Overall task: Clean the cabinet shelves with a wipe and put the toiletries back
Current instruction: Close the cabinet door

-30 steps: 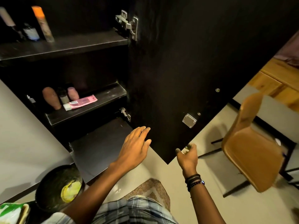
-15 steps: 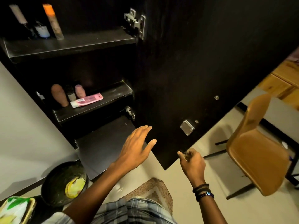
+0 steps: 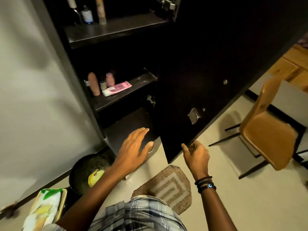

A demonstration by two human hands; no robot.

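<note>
Fingers of right hand (image 3: 196, 154) still pinch cabinet door (image 3: 208, 72); left hand (image 3: 133, 147) stays spread.

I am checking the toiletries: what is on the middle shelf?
On the middle shelf: a pink tube lying flat and three upright bottles behind it. The back is too dark to see.

right hand (image 3: 196, 155) gripped the cabinet door (image 3: 208, 77) at its lower edge (left hand (image 3: 135, 147) spread, empty) beside the bottom shelf (image 3: 128, 124).
</note>
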